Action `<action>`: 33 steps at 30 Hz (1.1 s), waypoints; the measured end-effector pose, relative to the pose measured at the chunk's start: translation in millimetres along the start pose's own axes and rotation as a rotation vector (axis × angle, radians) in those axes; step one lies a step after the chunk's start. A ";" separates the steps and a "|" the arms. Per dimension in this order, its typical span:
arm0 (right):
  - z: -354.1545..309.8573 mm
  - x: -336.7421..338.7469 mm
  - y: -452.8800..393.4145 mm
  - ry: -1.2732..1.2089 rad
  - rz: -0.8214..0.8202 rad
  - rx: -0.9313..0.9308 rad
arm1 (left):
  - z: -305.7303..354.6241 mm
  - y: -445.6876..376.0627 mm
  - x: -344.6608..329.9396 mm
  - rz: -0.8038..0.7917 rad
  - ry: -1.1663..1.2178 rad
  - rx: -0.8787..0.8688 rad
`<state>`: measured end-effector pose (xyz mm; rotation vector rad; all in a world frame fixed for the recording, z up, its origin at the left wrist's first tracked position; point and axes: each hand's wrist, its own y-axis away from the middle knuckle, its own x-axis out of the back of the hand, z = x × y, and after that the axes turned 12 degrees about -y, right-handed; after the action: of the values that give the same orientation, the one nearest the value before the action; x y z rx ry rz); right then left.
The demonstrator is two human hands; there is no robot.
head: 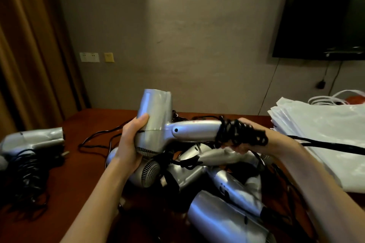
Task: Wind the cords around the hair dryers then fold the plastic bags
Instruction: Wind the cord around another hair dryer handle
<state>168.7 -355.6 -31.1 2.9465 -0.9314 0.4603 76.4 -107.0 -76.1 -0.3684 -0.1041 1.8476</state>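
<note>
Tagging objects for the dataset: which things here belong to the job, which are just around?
Job: held hair dryer, its black cord, left hand, right hand, dryer pile, wound dryer, plastic bags.

Around: TV, curtain, wall sockets, table.

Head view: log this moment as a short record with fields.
held dryer: silver hair dryer raised above the table
left hand: grips the dryer's barrel
right hand: holds the black cord at the handle end
cord state: several coils bunched around the handle, the rest trailing right
pile: unwound dryers heaped below the hands
set aside: one dryer at left
bags: white plastic bags stacked at right, flat
</note>
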 end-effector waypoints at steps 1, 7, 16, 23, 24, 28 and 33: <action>-0.3 4.0 -0.4 0.010 0.022 0.005 | -1.8 -1.5 1.4 0.001 -0.046 -0.034; -14.3 15.7 6.0 0.008 0.324 0.051 | -4.9 -3.2 3.8 0.072 -0.274 -0.272; -35.9 -11.4 14.3 0.864 0.581 0.197 | -5.3 0.1 -7.6 0.176 -0.422 -0.397; -39.6 -8.2 17.9 0.998 0.759 0.124 | -9.3 0.1 -9.3 0.235 -0.511 -0.441; -40.0 -7.0 17.5 1.003 0.774 0.089 | -9.1 0.3 -9.3 0.246 -0.511 -0.441; -35.4 -8.3 10.0 0.771 0.712 0.118 | -14.3 -0.2 -12.1 0.279 -0.507 -0.422; -24.4 -25.7 -5.1 0.616 0.680 0.210 | -14.1 0.8 -15.8 0.318 -0.488 -0.420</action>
<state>144.9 -334.4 -14.8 2.2683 -1.8045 1.4397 84.0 -123.7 -86.5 -0.2196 -0.8168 2.1977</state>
